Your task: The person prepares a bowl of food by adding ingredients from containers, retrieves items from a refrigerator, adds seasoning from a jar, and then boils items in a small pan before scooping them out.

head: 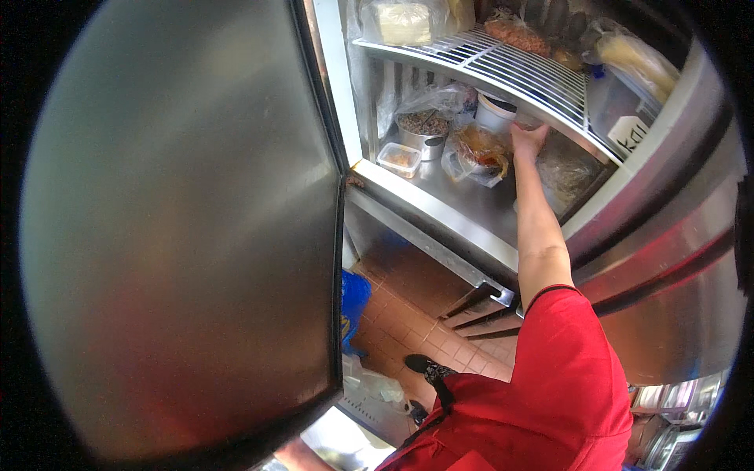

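Inside an open steel refrigerator, my right hand (528, 140) reaches under the wire shelf, beside a white plastic tub (495, 113); its fingertips are partly hidden, so its hold is unclear. Left of it stands a metal bowl of orange-brown food in a clear plastic bag (480, 150). Farther left are a steel pot of dark grainy food (423, 130) and a small clear plastic container (399, 159). A clear plastic bag (562, 176) lies right of my forearm. Low in the picture, my left hand (297, 454) is partly cut off near a white surface, its fingers hidden.
The steel refrigerator door (194, 235) stands open at left. Bagged foods and a labelled plastic bin (618, 109) rest on the white wire shelf (530, 70). A blue bag (354, 306) is on the tiled floor (406, 312), behind the door's edge.
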A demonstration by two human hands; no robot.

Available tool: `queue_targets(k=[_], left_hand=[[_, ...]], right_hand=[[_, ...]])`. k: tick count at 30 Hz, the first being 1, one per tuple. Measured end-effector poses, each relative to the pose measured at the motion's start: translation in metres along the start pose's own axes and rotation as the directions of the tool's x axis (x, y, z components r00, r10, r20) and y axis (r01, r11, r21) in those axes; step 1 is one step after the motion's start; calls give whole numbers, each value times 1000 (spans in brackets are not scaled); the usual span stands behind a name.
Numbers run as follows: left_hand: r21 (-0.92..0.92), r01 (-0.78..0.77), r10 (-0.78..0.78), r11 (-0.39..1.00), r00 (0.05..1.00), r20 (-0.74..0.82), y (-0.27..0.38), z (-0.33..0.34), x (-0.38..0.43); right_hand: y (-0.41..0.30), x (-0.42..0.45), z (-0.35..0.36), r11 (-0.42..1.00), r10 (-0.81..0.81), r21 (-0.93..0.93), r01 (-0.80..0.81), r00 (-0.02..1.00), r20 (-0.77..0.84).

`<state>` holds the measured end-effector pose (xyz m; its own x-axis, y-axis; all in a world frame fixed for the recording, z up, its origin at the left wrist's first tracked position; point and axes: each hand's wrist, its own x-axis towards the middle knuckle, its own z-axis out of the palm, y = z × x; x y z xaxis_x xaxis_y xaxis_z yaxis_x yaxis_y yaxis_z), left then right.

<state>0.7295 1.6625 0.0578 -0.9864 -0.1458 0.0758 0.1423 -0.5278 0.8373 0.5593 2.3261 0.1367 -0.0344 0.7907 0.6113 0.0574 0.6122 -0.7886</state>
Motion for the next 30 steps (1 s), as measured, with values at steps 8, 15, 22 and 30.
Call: queue_targets(k=[8, 15, 22, 30], left_hand=[[17, 57, -54, 998, 987, -153, -18, 8, 73], [13, 90, -86, 996, 975, -207, -40, 10, 116], [-4, 100, -98, 995, 969, -225, -57, 8, 134], [-20, 114, -115, 993, 955, -274, -66, 7, 133]], right_hand=[[72, 23, 34, 996, 35, 90, -27, 996, -82], [101, 34, 47, 987, -147, 21, 157, 956, -255], [140, 51, 59, 988, -144, -90, 127, 964, -221], [208, 33, 50, 957, 128, -248, -151, 986, -107]])
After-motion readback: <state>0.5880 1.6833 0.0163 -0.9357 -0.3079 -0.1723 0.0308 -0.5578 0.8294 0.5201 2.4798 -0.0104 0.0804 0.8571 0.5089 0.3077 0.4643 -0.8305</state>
